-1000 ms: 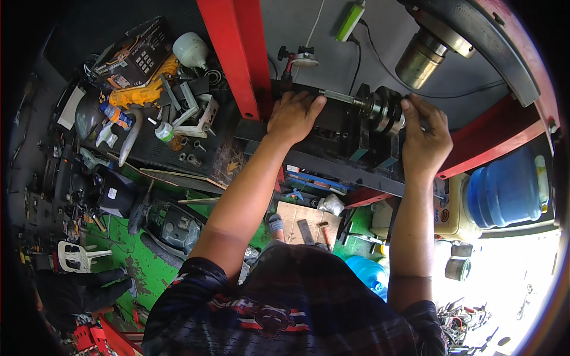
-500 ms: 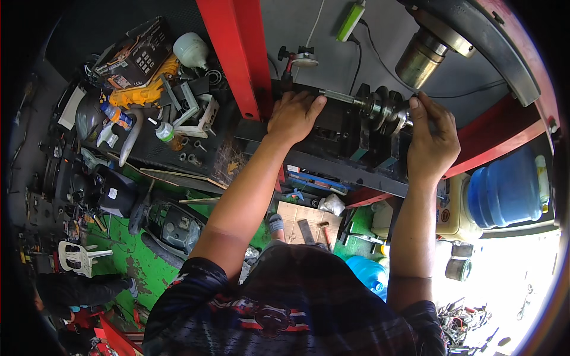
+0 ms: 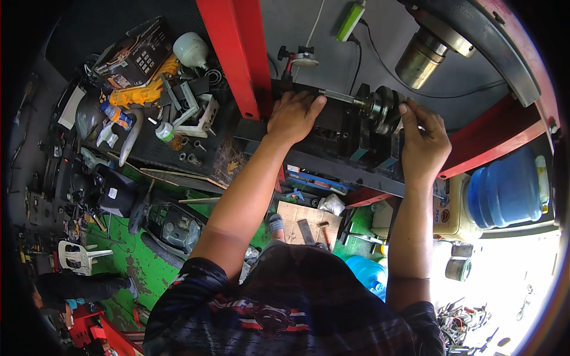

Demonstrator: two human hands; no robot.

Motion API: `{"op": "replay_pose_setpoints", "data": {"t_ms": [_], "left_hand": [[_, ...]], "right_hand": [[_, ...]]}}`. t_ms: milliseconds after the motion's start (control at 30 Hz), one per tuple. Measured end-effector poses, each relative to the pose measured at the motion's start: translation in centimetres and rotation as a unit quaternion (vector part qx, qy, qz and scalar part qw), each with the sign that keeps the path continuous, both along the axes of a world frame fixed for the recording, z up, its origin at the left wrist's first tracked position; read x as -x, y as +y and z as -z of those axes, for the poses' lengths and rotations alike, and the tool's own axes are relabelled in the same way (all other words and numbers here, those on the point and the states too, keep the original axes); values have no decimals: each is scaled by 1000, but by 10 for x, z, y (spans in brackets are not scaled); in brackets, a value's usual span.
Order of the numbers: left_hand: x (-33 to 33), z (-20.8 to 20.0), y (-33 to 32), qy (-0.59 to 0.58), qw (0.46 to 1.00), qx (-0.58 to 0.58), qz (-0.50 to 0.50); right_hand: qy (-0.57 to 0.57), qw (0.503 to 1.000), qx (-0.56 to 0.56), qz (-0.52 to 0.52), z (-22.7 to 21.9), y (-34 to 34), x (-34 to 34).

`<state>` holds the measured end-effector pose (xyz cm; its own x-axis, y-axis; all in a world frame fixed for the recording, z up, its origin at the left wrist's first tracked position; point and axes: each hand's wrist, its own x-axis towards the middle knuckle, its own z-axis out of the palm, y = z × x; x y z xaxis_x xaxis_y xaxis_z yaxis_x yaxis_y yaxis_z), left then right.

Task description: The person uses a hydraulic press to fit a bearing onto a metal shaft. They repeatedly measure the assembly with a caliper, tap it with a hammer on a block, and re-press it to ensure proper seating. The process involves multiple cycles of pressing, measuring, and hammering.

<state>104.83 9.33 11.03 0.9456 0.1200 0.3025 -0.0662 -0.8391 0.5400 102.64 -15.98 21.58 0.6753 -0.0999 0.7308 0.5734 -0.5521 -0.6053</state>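
Note:
A metal crankshaft [image 3: 385, 110] lies sideways across two dark upright support blocks [image 3: 358, 142] on a black steel bed. My right hand [image 3: 425, 139] closes around its right end, thumb on the near side and fingers beyond; the end itself is hidden. The thin left shaft points toward my left hand [image 3: 295, 115], which lies spread on the bed with its thumb by the shaft tip. Whether thumb and shaft touch, I cannot tell. Just beyond my left fingers stands a dial gauge [image 3: 306, 60] on a holder with a red part.
Red press posts [image 3: 237, 53] stand left and right, with a thick steel ram [image 3: 420, 58] overhead. A cluttered bench [image 3: 219, 157] at left bears a box, bottles and loose metal parts. Blue water jugs [image 3: 504, 190] are at right; a person [image 3: 83, 291] is at far left.
My right hand has shifted slightly left and its fingers have curled differently. The crankshaft's webs have turned. My left hand has stayed put. The person at far left has moved a little.

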Motion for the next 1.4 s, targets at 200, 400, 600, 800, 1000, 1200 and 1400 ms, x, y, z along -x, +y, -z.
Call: {"op": "replay_pose_setpoints", "data": {"t_ms": [200,400,600,800,1000,1200,1400], "left_hand": [[1,-7,-1,35,999,-1,7],[-1,3,2,-4,1000,0,6],[0,-2,-1,-8,1000,7,10],[0,-2,-1,1,1000,5,4],[1,-4,-1,10,1000,10,8],[-1,0,-2,-2,1000,7,10],[0,-4,0,4,1000,7,8]], "right_hand": [[-41,999,-16,20,-18,2,6],[5,1000,24,11,-3,3,-5],[31,999,17,4,4,0,-1],[-22,1000,-17,7,-16,1,8],[-37,999,6,23,-17,1,3],[13,999,36,1,5,-2,-8],[25,999,32,4,-4,-1,1]]}}
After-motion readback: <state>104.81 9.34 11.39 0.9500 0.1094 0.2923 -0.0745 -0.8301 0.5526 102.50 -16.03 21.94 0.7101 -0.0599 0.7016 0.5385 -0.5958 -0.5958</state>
